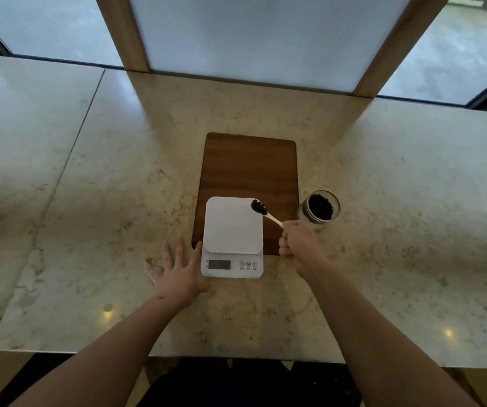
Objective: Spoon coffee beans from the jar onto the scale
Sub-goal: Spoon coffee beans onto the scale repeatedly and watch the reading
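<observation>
Your right hand (pixel 296 240) is curled into a fist around the handle of a small white plastic spoon (pixel 267 214), fingers clamped shut on it. The spoon's bowl points toward 10 o'clock from your fist and carries a heap of dark roasted coffee beans (pixel 258 207). That bowl sits over the far right corner of the weighing plate, at about 1 o'clock from the plate's centre; whether it touches the plate you cannot tell from here.

The white square digital kitchen scale (pixel 233 230) has a bare plate, with a grey display and three round buttons along its near edge. It rests with its far part on a dark brown rectangular wooden board (pixel 249 165) and its near edge overhanging onto the pale veined marble countertop (pixel 89 201).

The clear round glass jar (pixel 320 209), open and showing dark beans inside, stands on the counter at 3 o'clock from the scale's plate, just beside the board's right edge and at about 1 o'clock from your right fist.

Your left hand (pixel 179 274) lies palm down on the marble at 8 o'clock from the scale, fingers spread wide apart and holding nothing. Its index fingertip reaches close to the scale's left edge, near the board's near left corner.
</observation>
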{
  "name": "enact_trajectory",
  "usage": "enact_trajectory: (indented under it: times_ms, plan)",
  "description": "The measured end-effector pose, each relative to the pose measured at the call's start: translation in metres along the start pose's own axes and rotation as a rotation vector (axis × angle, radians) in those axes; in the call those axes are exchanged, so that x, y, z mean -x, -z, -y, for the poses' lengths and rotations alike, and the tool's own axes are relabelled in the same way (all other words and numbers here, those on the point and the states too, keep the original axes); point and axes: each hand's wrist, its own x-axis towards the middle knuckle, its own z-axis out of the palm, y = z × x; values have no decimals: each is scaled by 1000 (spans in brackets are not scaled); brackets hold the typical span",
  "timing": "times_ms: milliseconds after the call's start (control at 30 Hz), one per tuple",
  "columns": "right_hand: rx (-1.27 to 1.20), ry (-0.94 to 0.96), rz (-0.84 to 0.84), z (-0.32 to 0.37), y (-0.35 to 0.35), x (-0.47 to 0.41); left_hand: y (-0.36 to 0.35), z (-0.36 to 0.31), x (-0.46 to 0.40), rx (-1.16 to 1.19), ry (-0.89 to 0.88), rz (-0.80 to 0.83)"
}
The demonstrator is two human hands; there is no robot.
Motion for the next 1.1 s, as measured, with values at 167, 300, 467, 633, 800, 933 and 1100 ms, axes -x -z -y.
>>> enact_trajectory:
  times_ms: [167, 300, 467, 633, 800, 933, 1100]
  plan:
    - [83, 16, 9, -11, -18, 0, -1, 0, -4, -17, 9, 40]
    - [166, 3, 16, -20, -29, -4, -1, 1, -3, -11, 4, 47]
    - [159, 17, 34, -29, -32, -6, -3, 1, -4, -5, 8, 50]
    - [185, 59, 16, -33, -34, -8, -8, 5, -7, 19, 0, 31]
    - [306, 170, -47, -34, -38, -10, -11, 7, -10, 15, 6, 21]
    - [341, 200, -60, -39, -37, -13, -11, 7, -10, 19, -4, 19]
    - [345, 233, -76, -46, -36, -15, -11, 6, -9, 22, -13, 22]
